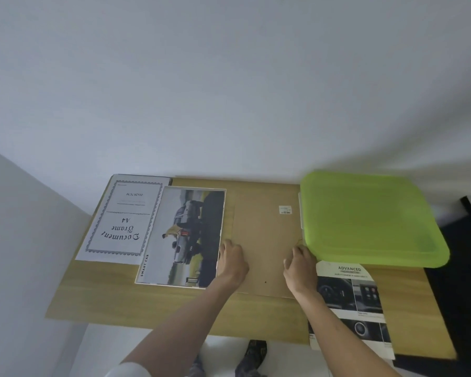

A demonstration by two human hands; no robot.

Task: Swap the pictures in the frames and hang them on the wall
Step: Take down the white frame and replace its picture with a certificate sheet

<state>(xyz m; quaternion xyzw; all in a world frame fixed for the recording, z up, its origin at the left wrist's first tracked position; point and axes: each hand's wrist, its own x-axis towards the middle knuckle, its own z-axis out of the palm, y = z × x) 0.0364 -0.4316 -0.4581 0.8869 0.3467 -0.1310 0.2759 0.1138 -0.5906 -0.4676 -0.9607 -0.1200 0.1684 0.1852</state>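
Hands are working at a brown backing board (264,240) that is lying flat on a wooden table (136,303), seen from above by a head camera. The left hand (233,261) is resting fingers-down along the board's left edge, fingers close together. The right hand (301,263) is curling at the board's right edge, fingertips seeming to be pinching or prying there, though the exact grip is too small to tell.

The person is looking to be in the middle of the swap, judging by loose prints lying around. A car picture (185,235) is lying just left of the board, under the left hand's edge. Further left, a document frame insert sheet (120,219) is lying partly under it. A second printed car sheet (351,300) is sitting beneath the right forearm, overhanging the table's near edge.

The next move is probably calling for lifting or seating the board evenly by both edges.

Room is tight on the right: a green plastic lid (370,219) is overlapping the board's right side. Bare table is lying near the front left. The wall (229,91) is standing blank behind.
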